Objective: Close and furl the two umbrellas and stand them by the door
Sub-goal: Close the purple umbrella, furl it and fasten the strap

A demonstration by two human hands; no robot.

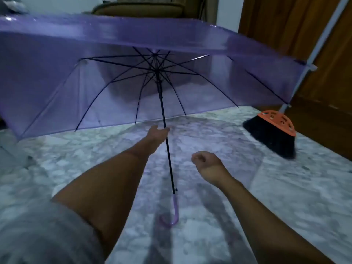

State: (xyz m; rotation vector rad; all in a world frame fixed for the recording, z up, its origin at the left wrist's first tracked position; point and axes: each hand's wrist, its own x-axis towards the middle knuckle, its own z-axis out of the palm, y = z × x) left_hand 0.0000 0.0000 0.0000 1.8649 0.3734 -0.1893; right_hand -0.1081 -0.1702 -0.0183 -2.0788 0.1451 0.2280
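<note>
A translucent purple umbrella (106,77) is fully open in front of me, its canopy spread wide across the upper half of the view. Its dark shaft (168,155) runs down to a purple curved handle (174,212) near the marble floor. My left hand (157,133) grips the shaft partway up, below the runner. My right hand (206,161) hovers to the right of the shaft, fingers loosely curled, holding nothing. A second umbrella is not clearly visible.
A broom (274,134) with an orange head and black bristles leans at the right against a wooden door (323,44). A brown chair (141,8) stands behind the canopy. The floor (247,216) is grey-white marble.
</note>
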